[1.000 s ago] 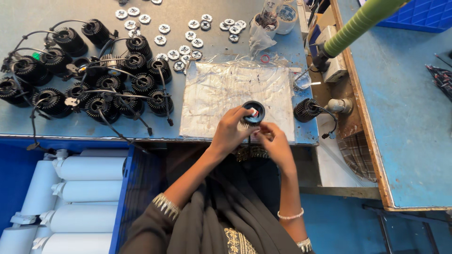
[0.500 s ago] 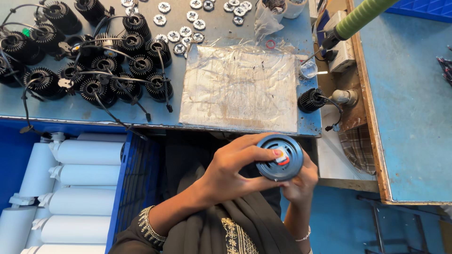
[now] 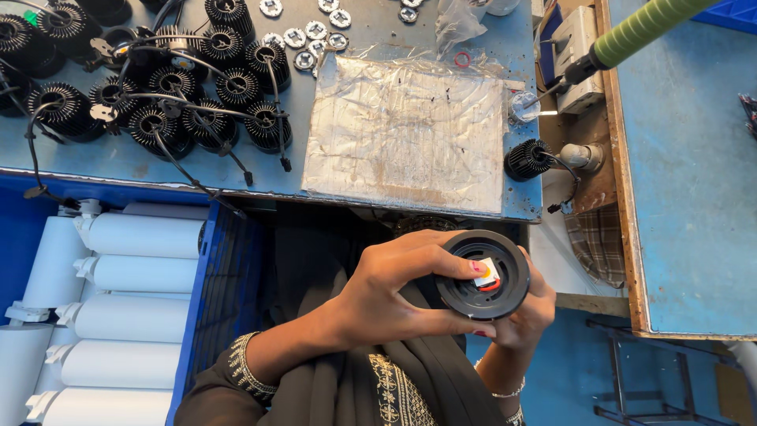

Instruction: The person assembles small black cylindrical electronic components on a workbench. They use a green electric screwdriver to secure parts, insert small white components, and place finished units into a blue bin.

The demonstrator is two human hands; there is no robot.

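1. Left hand [image 3: 386, 296]: closed around a round black housing [image 3: 482, 274], fingers wrapped over its near rim, one fingertip pressed on the small white and orange part [image 3: 489, 274] at its centre.
2. Right hand [image 3: 524, 312]: mostly hidden beneath the housing, cupping it from below and behind; fingertips showing at the lower edge. Gripping, as far as visible.
3. Housing held off the counter [image 3: 126, 158], low in view over the lap, near the counter's front edge, open face turned up toward the camera.
4. Directly above the hands on the counter: a rectangular pad wrapped in clear plastic film [image 3: 406, 138], lying flat, marked with dark specks.
5. Left of the pad: a cluster of black finned heat-sink units [image 3: 189, 95] with black cables trailing toward the counter's edge, several touching one another.
6. Top of the counter: small round white and silver discs [image 3: 315, 35] in a loose group, and a crumpled clear bag [image 3: 461, 24] just beside them.
7. Right of the pad: a single black finned unit [image 3: 527, 159] at the counter's corner, cable attached; a green-handled tool [image 3: 639, 31] slanting in from the upper right.
8. Lower left, below the counter: white cylindrical tubes [image 3: 118, 276] stacked lying flat beside a blue crate [image 3: 225, 292].
9. Checked cloth [image 3: 595, 244] hanging at the right.
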